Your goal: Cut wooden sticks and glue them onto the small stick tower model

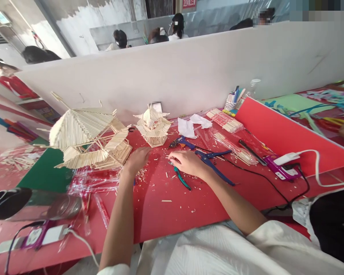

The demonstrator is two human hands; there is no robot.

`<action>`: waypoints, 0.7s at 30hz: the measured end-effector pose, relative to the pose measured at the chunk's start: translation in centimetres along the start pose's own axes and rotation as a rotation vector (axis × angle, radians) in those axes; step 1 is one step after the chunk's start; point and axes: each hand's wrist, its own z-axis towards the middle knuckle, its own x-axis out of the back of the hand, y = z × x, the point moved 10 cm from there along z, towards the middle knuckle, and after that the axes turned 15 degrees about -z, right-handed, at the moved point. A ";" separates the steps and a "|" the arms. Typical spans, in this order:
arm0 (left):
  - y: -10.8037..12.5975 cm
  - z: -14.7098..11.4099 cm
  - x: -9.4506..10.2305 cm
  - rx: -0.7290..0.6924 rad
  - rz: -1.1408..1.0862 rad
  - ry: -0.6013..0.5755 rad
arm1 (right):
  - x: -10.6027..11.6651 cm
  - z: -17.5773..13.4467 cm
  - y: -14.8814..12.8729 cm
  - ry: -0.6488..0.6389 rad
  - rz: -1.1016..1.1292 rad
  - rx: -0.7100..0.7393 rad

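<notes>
My left hand (pixel 138 157) is beside the larger wooden stick pavilion model (pixel 83 133), its fingers pointing away and mostly hidden, slightly blurred. My right hand (pixel 187 162) is over the table with fingertips curled together; anything in them is too small to make out. Teal-handled pliers (pixel 182 178) lie under and beside that hand, their jaws near its fingers. Just beyond both hands stands a smaller wooden stick pavilion model (pixel 154 128). A blue glue gun (pixel 182 142) lies past my right hand, and a blue cutter (pixel 218 168) lies to its right.
Wood scraps dot the red table (pixel 151 217). Stick bundles (pixel 226 121) and white tissue (pixel 187 128) lie at the back. At right are a purple power strip (pixel 283 168) and a red board (pixel 289 133); at left a clear bottle (pixel 51 204). A white partition (pixel 189 72) stands behind.
</notes>
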 end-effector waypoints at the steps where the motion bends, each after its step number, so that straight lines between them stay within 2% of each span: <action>1: 0.6 0.3 -0.9 -0.036 0.014 -0.007 | -0.1 -0.3 0.4 0.012 -0.001 -0.014; 5: 1.2 1.2 -3.9 -0.087 0.095 -0.039 | -0.1 -0.9 1.0 0.050 -0.006 -0.018; 11: 1.4 2.0 -5.4 -0.121 0.103 -0.030 | 0.1 -1.0 0.7 0.083 0.000 0.036; 17: 0.9 1.7 -4.3 -0.126 0.015 0.001 | 0.4 -1.3 1.0 0.093 0.001 0.030; 21: 0.4 1.8 -2.2 -0.024 -0.048 0.094 | 0.4 -1.2 1.4 0.079 0.007 0.018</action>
